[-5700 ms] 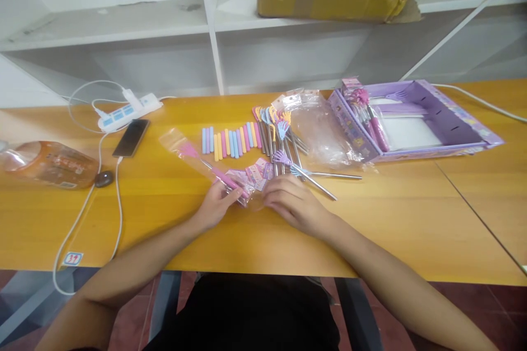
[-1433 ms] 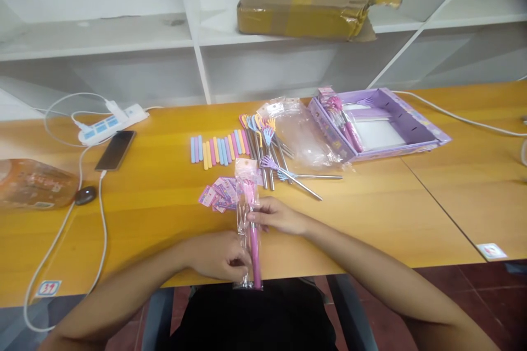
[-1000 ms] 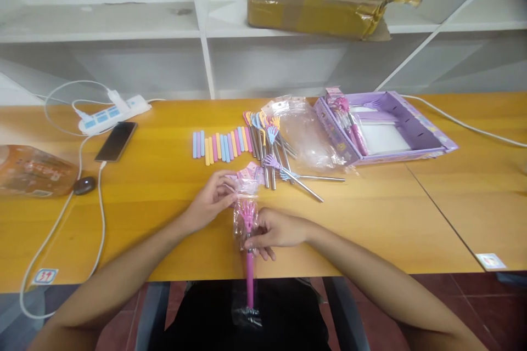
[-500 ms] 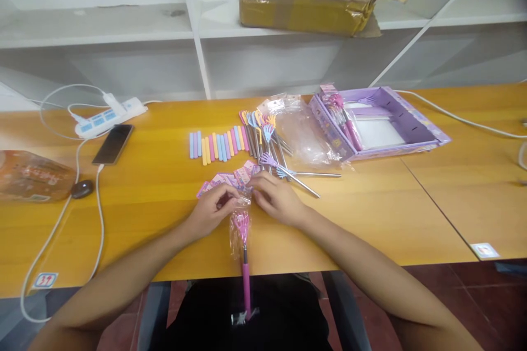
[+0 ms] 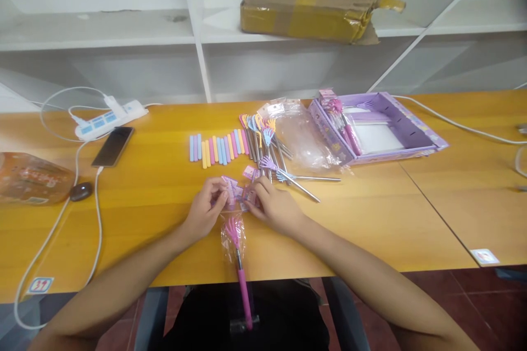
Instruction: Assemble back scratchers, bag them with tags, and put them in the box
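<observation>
My left hand point(image 5: 207, 205) is closed, its thumb and fingers pinching small printed cards point(image 5: 230, 189). Facing it, my right hand point(image 5: 272, 203) is closed on a printed card point(image 5: 249, 196) at the right of the same group. Just below my hands a pink back scratcher point(image 5: 242, 285) in a clear bag hangs over the table's front edge. Beyond my right hand lie several scratchers with metal rods, among them a purple-headed one point(image 5: 290, 178). Pink, blue, yellow and purple handle tubes point(image 5: 218, 149) form a row behind my left hand.
Clear bags point(image 5: 298, 131) lie beside a purple tray point(image 5: 395, 151) holding a packed scratcher. On the left are a phone point(image 5: 113, 146), a power strip point(image 5: 111, 119), cables, a dark mouse point(image 5: 81, 191) and an orange bag point(image 5: 35, 178). A taped carton point(image 5: 304, 11) sits on the shelf.
Both hands have gone from the top of the clear bag to the cards. The cards, earlier spread behind my hands, are gathered between them. The bagged scratcher's head has shifted slightly left.
</observation>
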The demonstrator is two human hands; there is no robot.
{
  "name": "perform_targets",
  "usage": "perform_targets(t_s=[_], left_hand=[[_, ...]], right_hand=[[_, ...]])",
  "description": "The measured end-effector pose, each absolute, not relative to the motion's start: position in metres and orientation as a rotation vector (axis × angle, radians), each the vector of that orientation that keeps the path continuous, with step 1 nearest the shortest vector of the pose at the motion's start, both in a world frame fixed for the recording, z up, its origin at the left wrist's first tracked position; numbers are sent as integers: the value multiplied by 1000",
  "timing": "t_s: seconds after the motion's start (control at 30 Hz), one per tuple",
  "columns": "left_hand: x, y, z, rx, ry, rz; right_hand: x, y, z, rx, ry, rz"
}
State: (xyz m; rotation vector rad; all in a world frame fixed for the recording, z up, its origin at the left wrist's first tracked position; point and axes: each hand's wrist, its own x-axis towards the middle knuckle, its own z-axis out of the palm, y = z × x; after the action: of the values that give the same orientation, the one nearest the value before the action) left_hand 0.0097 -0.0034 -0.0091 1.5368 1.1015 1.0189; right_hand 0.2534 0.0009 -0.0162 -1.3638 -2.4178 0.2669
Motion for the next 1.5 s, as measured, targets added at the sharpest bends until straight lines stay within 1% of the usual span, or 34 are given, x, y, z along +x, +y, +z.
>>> perform_targets(t_s=[0.1,0.23,0.47,0.7,0.9,1.03,1.27,1.4,1.5], left_hand=[[9,-4,-7,1597,1118,984],[9,-5,-6,1591,1116,942],[9,-5,-11,1614,1117,908],[7,-4,-12,1602,1099,899],[8,-5,-6,1575,1078,884],[8,-6,-4,1595,1069,872],[7,-5,-3,1563,1017,859],[6,-2,-1,1473,920,850],[4,1,-4,1368,847,835]], right_hand=[[252,0,-17,-1468,-2438,192],[253,1,-20,-1519,-2448,190],[254,2,-17,-1493,-2376,370],[254,2,-15,-1415,-2311,447],[257,8,-14,-1112,-2151,516],[261,10,-9,-1018,-2035,522],[265,10,2,-970,-1912,543],[262,11,-3,-1060,-1784,545],[261,12,-11,-1081,-1660,736]])
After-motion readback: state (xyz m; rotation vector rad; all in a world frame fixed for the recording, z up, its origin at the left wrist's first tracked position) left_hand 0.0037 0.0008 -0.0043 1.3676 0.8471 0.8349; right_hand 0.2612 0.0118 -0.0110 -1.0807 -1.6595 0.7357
